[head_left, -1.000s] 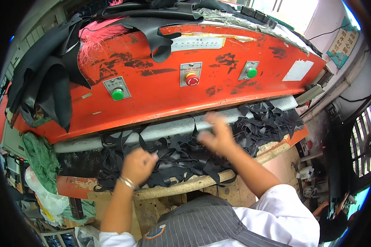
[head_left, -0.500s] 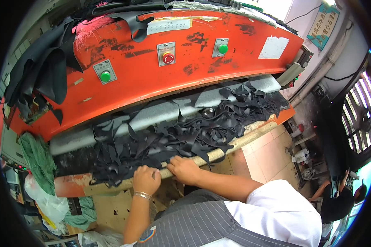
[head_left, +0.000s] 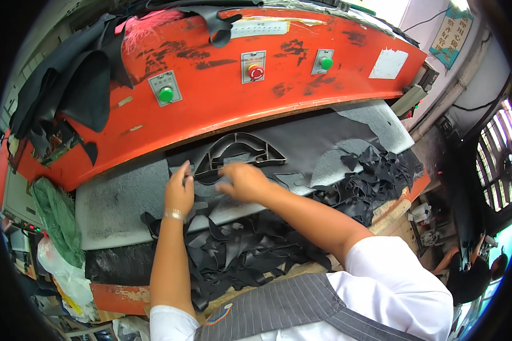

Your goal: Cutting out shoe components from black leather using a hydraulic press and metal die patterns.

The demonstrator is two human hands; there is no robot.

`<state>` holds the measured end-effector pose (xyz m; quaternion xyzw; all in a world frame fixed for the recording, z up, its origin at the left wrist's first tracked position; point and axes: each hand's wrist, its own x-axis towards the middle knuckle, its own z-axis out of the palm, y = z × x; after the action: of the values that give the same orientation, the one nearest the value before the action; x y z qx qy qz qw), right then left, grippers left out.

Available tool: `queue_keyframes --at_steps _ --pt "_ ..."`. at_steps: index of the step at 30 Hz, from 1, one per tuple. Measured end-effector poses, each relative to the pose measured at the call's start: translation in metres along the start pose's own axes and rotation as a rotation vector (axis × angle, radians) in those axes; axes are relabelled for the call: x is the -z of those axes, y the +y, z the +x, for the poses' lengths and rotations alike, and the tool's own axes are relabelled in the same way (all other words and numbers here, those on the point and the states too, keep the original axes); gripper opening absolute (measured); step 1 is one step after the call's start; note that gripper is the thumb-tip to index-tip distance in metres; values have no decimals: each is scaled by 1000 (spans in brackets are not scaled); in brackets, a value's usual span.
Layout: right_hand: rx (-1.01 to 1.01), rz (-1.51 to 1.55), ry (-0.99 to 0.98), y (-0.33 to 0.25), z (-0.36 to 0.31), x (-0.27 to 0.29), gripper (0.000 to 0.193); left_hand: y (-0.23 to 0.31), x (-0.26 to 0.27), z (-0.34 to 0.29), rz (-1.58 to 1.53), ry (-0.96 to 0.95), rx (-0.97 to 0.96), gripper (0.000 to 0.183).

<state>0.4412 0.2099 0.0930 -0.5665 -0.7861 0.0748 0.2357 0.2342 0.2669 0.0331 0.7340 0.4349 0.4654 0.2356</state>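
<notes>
A metal cutting die (head_left: 233, 138), arched on one side with a straight bar on the other, rests on a black leather sheet (head_left: 307, 133). My left hand (head_left: 179, 190) is beside the die's left corner, its thumb and fingers apart. At the die's near edge is my right hand (head_left: 246, 181), slightly smeared by motion; its thumb stands away from its fingers and nothing shows between them. Under the leather lies a pale grey cutting board (head_left: 119, 199). Black leather scraps (head_left: 239, 244) are heaped along the board's near side, below my hands.
Behind the board rises a red machine beam (head_left: 210, 85) with two green buttons and a red knob (head_left: 256, 72). Black leather pieces (head_left: 68, 85) drape over its left end. Green sacking (head_left: 57, 221) hangs at left. Another person (head_left: 466, 278) is at far right.
Both hands have moved from the near edge up to the die. The grey board, leather sheet and die now show in front of the beam. Scraps lie nearer me. The view has shifted.
</notes>
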Motion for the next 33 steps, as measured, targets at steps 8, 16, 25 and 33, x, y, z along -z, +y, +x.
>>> queue_keyframes --at_steps 8,16,25,33 --pt "-808 -214 -100 15 114 -28 55 -77 -37 35 554 -228 7 47" --pt "-975 76 181 34 125 -60 29 -72 -38 50 529 -307 85 47" --pt "-516 568 288 20 -28 43 37 -74 -26 57 531 -299 103 42" --pt "-49 7 -80 81 -113 200 24 -57 -21 58 575 -133 78 27"
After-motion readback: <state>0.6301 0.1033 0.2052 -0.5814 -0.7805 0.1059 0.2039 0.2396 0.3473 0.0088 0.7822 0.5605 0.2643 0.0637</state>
